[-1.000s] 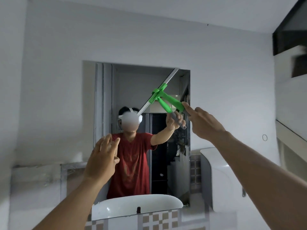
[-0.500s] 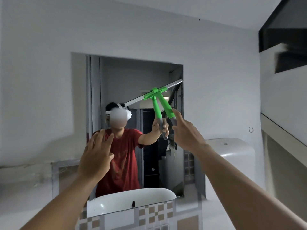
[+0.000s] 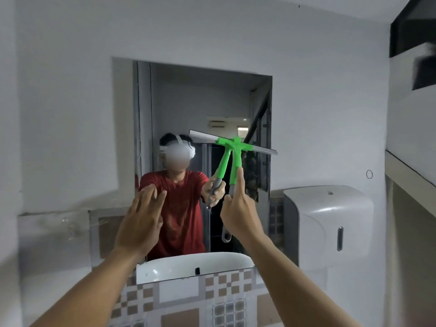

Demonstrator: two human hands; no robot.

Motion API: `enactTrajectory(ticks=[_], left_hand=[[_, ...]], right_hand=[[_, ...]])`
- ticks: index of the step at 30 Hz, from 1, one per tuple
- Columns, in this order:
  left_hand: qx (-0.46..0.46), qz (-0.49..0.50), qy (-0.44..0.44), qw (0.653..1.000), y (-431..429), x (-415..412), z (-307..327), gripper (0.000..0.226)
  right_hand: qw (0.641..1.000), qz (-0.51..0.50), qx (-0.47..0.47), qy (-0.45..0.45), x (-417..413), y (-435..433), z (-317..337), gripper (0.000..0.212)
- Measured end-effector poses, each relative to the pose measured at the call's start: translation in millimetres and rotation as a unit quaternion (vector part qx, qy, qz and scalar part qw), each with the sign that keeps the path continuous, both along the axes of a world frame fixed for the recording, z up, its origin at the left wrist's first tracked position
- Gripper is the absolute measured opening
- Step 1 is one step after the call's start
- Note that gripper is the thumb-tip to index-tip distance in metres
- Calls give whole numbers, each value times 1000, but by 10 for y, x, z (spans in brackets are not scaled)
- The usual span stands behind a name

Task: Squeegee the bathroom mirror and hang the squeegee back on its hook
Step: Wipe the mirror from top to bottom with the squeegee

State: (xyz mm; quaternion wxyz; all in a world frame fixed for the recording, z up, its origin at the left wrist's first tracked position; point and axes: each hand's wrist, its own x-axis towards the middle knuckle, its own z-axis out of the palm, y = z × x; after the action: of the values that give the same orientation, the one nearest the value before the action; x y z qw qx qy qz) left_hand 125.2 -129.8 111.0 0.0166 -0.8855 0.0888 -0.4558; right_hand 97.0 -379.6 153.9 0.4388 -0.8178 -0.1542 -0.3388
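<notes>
Right hand (image 3: 238,212) closed around the grey lower handle of the green squeegee (image 3: 236,159), index finger stretched up along the green shaft. Blade nearly level, slightly lower at the right end, pressed against the mirror (image 3: 203,109) around mid-height, right tip passing just over the mirror's right edge. Left hand (image 3: 141,223) raised in front of the mirror's lower left part, fingers spread wide, holding nothing. White dispenser (image 3: 330,223) on the wall just right of the mirror. White basin (image 3: 195,265) below.
</notes>
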Motion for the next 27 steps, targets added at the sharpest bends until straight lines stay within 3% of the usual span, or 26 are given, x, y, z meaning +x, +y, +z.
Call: enactTrajectory(ticks=[4,7,13,18,25,27], left_hand=[[-20,3,9,1000,-36,-19,4,84],[-13,11,17,1000,-2,4,-12,91],[-17,19,13,1000,7,-55,-35,85],[-14,11,12,1000,92,7,-69,84],[-14,-4,-6,1000,150,26,-109,74],[-20,-28,-19,999,178,31,-122,61]], right_hand=[[991,60,118,9,22,440,-53,78],[990,65,127,-8,-10,750,-57,79],[996,84,1,-23,-174,1096,-68,76],[992,-16,-111,-54,-126,871,-59,77],[946,-130,-288,-65,-96,78,154,93],[933,-151,-320,-64,-67,-112,233,96]])
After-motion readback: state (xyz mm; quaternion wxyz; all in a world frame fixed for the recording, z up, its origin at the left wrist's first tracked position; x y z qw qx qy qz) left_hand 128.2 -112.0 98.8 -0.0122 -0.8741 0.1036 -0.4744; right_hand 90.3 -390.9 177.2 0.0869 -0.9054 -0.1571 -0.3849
